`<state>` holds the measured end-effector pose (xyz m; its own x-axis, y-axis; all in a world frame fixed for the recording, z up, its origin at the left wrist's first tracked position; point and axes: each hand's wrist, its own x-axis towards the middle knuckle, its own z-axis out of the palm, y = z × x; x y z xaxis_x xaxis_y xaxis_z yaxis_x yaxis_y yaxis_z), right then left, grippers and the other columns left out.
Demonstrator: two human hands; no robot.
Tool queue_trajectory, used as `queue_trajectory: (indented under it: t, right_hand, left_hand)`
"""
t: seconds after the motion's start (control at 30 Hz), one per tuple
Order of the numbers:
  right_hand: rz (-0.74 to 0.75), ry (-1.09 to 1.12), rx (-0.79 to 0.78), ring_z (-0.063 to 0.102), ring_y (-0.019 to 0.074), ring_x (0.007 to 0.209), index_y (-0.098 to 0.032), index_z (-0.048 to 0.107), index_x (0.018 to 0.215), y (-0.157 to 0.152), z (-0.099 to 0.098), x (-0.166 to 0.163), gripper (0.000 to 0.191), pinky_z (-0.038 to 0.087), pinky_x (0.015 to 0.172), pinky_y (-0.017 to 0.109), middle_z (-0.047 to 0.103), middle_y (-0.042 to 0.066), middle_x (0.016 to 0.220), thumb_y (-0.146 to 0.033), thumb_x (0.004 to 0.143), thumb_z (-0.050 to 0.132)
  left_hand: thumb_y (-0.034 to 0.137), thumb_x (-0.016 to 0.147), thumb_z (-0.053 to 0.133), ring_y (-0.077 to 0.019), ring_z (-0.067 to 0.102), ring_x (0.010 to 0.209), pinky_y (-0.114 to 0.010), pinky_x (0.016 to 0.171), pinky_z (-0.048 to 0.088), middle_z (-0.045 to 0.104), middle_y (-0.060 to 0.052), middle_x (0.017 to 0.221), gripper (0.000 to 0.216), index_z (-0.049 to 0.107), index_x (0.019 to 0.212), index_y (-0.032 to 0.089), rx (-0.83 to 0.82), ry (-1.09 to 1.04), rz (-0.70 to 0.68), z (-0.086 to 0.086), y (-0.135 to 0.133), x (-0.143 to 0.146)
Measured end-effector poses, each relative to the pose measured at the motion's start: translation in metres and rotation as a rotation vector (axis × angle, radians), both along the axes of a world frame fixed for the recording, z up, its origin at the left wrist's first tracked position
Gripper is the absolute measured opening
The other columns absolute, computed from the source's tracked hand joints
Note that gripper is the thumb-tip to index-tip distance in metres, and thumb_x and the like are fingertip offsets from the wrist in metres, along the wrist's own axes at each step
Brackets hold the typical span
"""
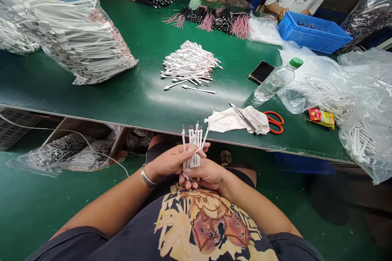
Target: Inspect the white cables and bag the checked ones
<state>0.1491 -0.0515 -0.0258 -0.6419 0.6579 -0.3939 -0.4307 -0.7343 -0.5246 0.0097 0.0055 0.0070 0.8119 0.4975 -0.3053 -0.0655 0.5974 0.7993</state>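
Observation:
My left hand [168, 162] and my right hand [212, 174] are together in front of my body, just off the table's near edge. Both are closed around a bundle of short white cable leads [192, 151]. The leads stand roughly upright, with reddish wire ends showing at the top. One lead slants out to the right of the others. Fingers hide the lower part of the bundle. Beyond my hands, a loose pile of similar white leads [190, 62] lies on the green table [137, 102], with a single lead [199, 89] in front of it.
A white cloth [220, 120] lies near the edge under a pair of tweezers [243, 118], beside orange-handled scissors [277, 122]. Right are a water bottle [275, 81], a phone [261, 72] and a blue bin [315, 34]. A large bag of leads [76, 40] stands left. Two people sit opposite.

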Motion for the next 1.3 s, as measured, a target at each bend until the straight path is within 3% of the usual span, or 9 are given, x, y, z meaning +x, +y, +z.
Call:
queue_trajectory:
  t: [0.1,0.2,0.33,0.53,0.67,0.77,0.83,0.97,1.3]
  right_hand:
    - [0.038,0.032,0.016,0.060,0.0082,0.047,-0.005,0.065,0.074,0.000,0.000,0.000,0.038,0.038,0.036,0.012,0.065,0.005,0.063,-0.039,0.063,0.079]
    - [0.035,0.064,0.005,0.061,0.0098,0.049,-0.006,0.065,0.079,0.000,-0.002,-0.003,0.042,0.040,0.036,0.013,0.066,0.007,0.067,-0.039,0.060,0.080]
    - [0.012,0.054,0.044,0.062,0.0115,0.051,-0.005,0.064,0.080,0.003,-0.004,-0.007,0.047,0.043,0.040,0.015,0.065,0.008,0.068,-0.044,0.060,0.079]
    - [0.129,-0.315,0.361,0.057,0.0107,0.058,-0.008,0.066,0.082,0.004,0.018,0.014,0.053,0.046,0.053,0.021,0.061,0.005,0.070,-0.059,0.068,0.066]
    - [-0.218,-0.778,0.572,0.052,0.0106,0.063,-0.014,0.067,0.088,0.000,0.038,0.039,0.035,0.043,0.058,0.023,0.059,0.002,0.073,-0.047,0.080,0.061]
    - [-0.504,-0.823,0.703,0.055,0.0141,0.074,-0.019,0.060,0.110,-0.001,0.049,0.048,0.035,0.045,0.065,0.026,0.060,0.004,0.086,-0.040,0.081,0.062]
    - [-0.501,-0.797,0.826,0.056,0.0156,0.080,-0.022,0.057,0.117,0.000,0.056,0.050,0.037,0.045,0.070,0.027,0.060,0.005,0.091,-0.035,0.083,0.061]
    - [-0.437,-0.848,0.978,0.057,0.0147,0.074,-0.020,0.067,0.089,0.004,0.066,0.050,0.015,0.044,0.071,0.027,0.062,0.004,0.080,-0.030,0.087,0.056]
    - [-0.459,-0.940,0.700,0.046,0.0119,0.062,-0.016,0.057,0.070,0.006,0.060,0.043,0.031,0.037,0.060,0.024,0.054,0.000,0.066,-0.044,0.083,0.057]
  left_hand:
    - [0.041,0.080,0.061,-0.0205,0.063,0.091,-0.026,0.072,0.049,0.063,-0.014,0.110,0.030,0.067,0.082,0.012,-0.024,-0.027,0.043,0.002,-0.001,0.006]
    - [0.041,0.081,0.060,-0.0159,0.062,0.074,-0.024,0.064,0.048,0.065,-0.009,0.084,0.030,0.066,0.085,0.012,-0.107,-0.050,0.065,0.000,-0.001,0.008]
    - [0.034,0.082,0.061,-0.0093,0.057,0.063,-0.019,0.058,0.043,0.060,-0.004,0.074,0.022,0.063,0.087,0.012,-0.155,-0.038,0.157,0.002,-0.002,0.011]
    - [0.034,0.084,0.059,-0.0037,0.043,0.049,-0.016,0.051,0.033,0.048,0.003,0.060,0.022,0.060,0.081,0.013,-0.052,-0.029,0.259,0.017,-0.004,0.011]
    - [0.038,0.083,0.058,-0.0039,0.039,0.049,-0.016,0.048,0.027,0.047,0.003,0.057,0.026,0.061,0.080,0.012,0.087,0.037,0.258,0.024,-0.002,0.003]
    - [0.043,0.081,0.060,-0.0044,0.037,0.047,-0.017,0.046,0.025,0.049,0.002,0.057,0.031,0.061,0.081,0.012,0.096,0.110,0.161,0.023,-0.003,0.001]
    - [0.045,0.079,0.061,-0.0044,0.036,0.046,-0.017,0.045,0.024,0.048,0.002,0.055,0.033,0.061,0.080,0.012,0.083,0.135,0.113,0.020,-0.006,0.002]
    - [0.047,0.077,0.063,-0.0042,0.035,0.044,-0.017,0.043,0.022,0.047,0.003,0.054,0.036,0.060,0.079,0.012,0.069,0.159,0.065,0.017,-0.008,0.005]
    - [0.047,0.073,0.067,-0.0062,0.041,0.053,-0.018,0.050,0.032,0.049,0.002,0.063,0.041,0.064,0.090,0.011,0.316,0.248,0.159,0.025,-0.004,0.012]
